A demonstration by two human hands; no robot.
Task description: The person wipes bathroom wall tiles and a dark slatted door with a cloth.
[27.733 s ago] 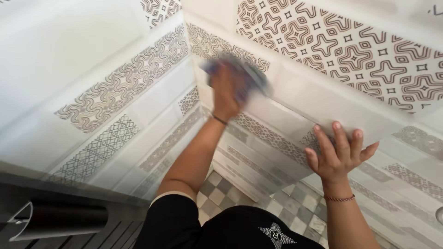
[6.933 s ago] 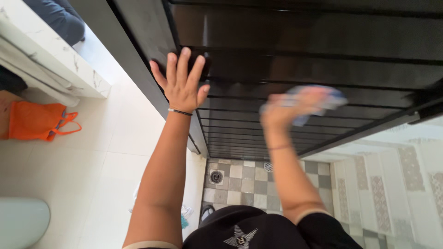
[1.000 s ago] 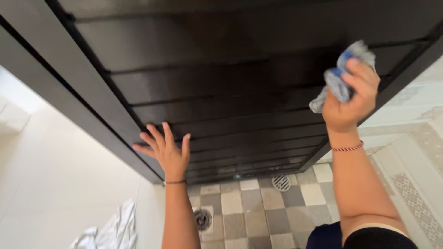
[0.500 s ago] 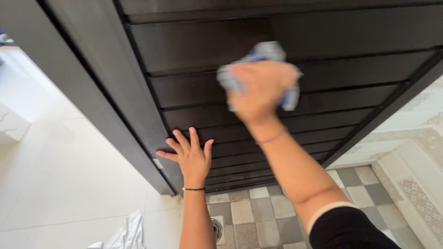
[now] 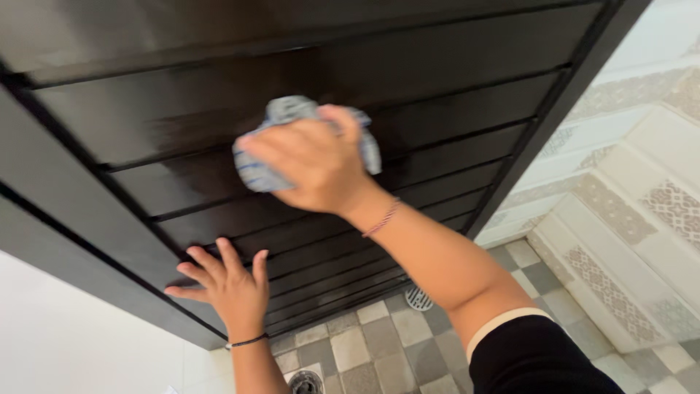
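A bunched blue-grey cloth (image 5: 292, 138) is gripped by the right hand (image 5: 317, 164), fingers closed over it, and is pressed flat against a slat of the dark slatted door (image 5: 452, 66), so that the cloth's face meets the wood. The left hand (image 5: 230, 284) is laid open, fingers spread, on a lower slat, apparently to steady the door. Below, a checked tile floor (image 5: 372, 343) with a round drain (image 5: 418, 297) is seen.
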